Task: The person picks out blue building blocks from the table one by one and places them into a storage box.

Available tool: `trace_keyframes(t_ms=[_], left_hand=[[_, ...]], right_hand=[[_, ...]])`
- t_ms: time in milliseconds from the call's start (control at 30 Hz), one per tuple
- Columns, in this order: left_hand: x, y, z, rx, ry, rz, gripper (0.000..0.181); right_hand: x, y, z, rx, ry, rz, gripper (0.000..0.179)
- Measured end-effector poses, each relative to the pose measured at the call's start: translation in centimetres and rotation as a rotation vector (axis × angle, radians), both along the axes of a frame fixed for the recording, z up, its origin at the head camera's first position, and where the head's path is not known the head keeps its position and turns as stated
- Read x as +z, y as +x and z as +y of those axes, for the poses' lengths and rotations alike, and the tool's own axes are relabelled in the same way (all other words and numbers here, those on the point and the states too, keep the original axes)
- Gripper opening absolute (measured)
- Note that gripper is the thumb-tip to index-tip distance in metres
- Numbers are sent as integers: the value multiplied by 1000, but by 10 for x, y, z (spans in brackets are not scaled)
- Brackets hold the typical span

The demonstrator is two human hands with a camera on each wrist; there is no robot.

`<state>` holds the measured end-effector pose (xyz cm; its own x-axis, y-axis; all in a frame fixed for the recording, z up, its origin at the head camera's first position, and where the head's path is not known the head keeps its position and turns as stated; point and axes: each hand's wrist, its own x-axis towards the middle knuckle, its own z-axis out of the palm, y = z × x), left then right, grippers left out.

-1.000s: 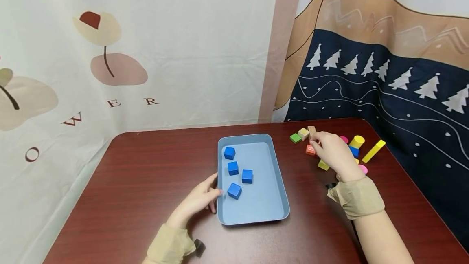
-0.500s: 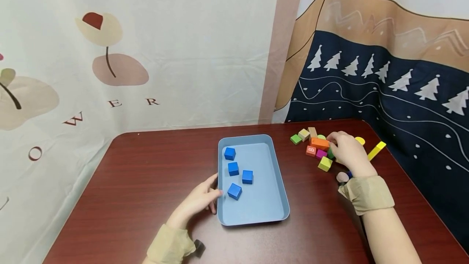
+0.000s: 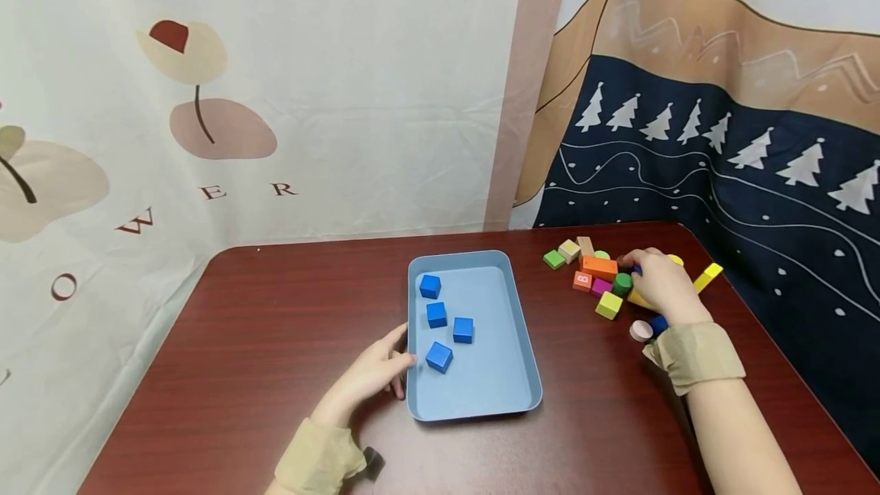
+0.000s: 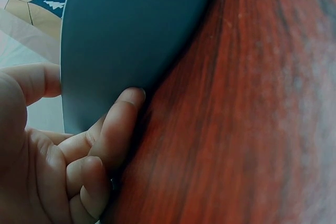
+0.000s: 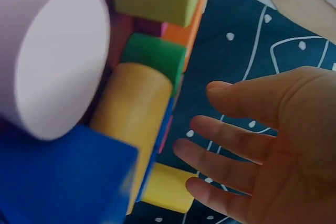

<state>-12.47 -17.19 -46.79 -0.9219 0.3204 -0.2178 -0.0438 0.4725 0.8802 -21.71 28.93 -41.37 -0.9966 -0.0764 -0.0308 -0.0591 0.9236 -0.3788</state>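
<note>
My left hand (image 3: 367,373) holds the left edge of a light blue tray (image 3: 502,373); in the left wrist view its thumb meets the rim and its fingers lie against the outer wall (image 4: 126,30). Blue cubes (image 3: 439,357) sit in the tray's left half. Over a pile of coloured wooden blocks at the table's right is my right hand (image 3: 661,281). The right wrist view shows its fingers apart with nothing between them, beside a yellow cylinder (image 5: 170,187), a yellow rounded block (image 5: 134,98) and a green cylinder (image 5: 157,59). A blue block (image 5: 63,177) is nearer the camera.
Around the pile lie an orange block (image 3: 600,266), a yellow-green cube (image 3: 608,305), a pale cylinder (image 3: 641,331), a green block (image 3: 554,259) and a yellow stick (image 3: 708,276). Printed cloths hang behind the dark red wooden table (image 3: 289,312).
My right hand has moved rightward across the pile, uncovering the orange block, green cylinder and yellow-green cube. My left hand, the tray and its cubes have stayed put.
</note>
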Motion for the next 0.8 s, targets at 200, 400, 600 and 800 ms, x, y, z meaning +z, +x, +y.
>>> trace_keyframes(t_ms=[200, 400, 600, 800], left_hand=[[0, 1, 0, 6, -8, 7, 65], [-1, 1, -1, 5, -14, 11, 65], [-1, 1, 0, 9, -17, 9, 65], [-2, 0, 0, 8, -1, 5, 65]], right_hand=[[-5, -5, 5, 1, 21, -23, 33], [-7, -8, 10, -4, 61, -28, 33], [-10, -8, 11, -14, 76, -20, 30], [-11, -10, 11, -26, 67, -25, 29]])
